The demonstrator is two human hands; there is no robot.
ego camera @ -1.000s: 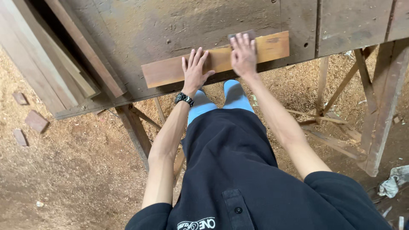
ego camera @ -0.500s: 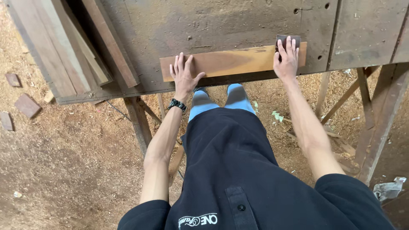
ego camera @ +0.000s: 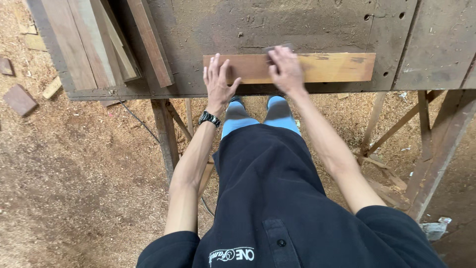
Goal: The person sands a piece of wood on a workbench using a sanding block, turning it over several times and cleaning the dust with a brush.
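A long reddish-brown wooden board (ego camera: 337, 67) lies flat along the near edge of a worn workbench (ego camera: 297, 25). My left hand (ego camera: 218, 82) lies flat on the board's left end, fingers spread, with a black wristwatch (ego camera: 209, 118) on the wrist. My right hand (ego camera: 286, 71) presses down near the board's middle, blurred by motion. A small grey sheet (ego camera: 277, 48) sticks out from under its fingertips. The board's right half is bare, paler and yellowish.
Several long planks (ego camera: 94, 44) are stacked on the bench's left side. Wooden bench legs and braces (ego camera: 431, 149) stand below to the right, and one leg (ego camera: 166, 134) to the left. Sawdust covers the ground, with wood offcuts (ego camera: 20, 99) at far left.
My right hand has slid with the grey sheet from the board's right end back to its middle. My left hand stays pressed on the left end.
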